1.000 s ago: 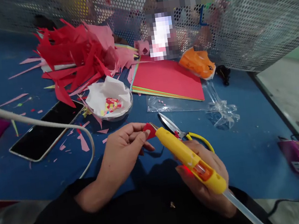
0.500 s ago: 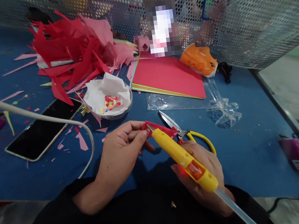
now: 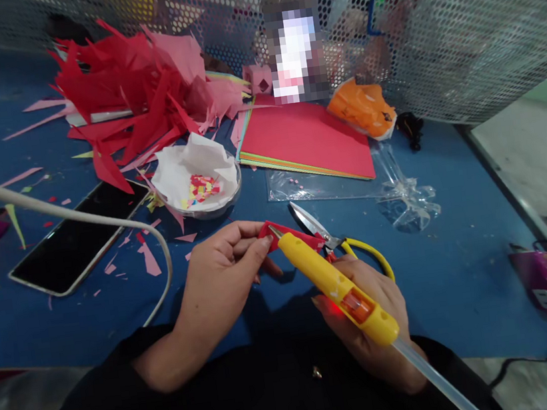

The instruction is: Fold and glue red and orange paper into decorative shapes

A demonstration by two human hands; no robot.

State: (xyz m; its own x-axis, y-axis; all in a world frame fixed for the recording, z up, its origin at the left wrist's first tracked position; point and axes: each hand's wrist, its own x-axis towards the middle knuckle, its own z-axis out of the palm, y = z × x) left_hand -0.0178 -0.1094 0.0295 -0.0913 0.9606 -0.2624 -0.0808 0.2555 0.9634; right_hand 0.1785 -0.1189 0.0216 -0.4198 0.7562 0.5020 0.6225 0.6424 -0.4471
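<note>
My left hand [image 3: 229, 271] pinches the left end of a small folded piece of red paper [image 3: 291, 234] between thumb and fingers. In my right hand [image 3: 376, 312] is a yellow hot glue gun [image 3: 334, 284], with a clear glue stick [image 3: 434, 372] sticking out of its back end. The metal nozzle lies at the red paper, close to my left thumb; whether glue is coming out I cannot tell. A red light glows beside the gun's body. Scissors [image 3: 325, 232] with yellow handles lie open on the table behind the glue gun, partly hidden by my right hand.
A bowl [image 3: 238, 186] lined with white tissue holds small paper bits. Behind it are a heap of red and pink paper scraps [image 3: 136, 82] and stacked coloured sheets [image 3: 307, 136]. A phone [image 3: 81, 237] and white cable [image 3: 99, 219] lie left. A perforated metal panel [image 3: 456, 26] borders the back.
Both hands, the red paper and the glue gun hold almost the same position. Only a very slight shift of the whole view shows.
</note>
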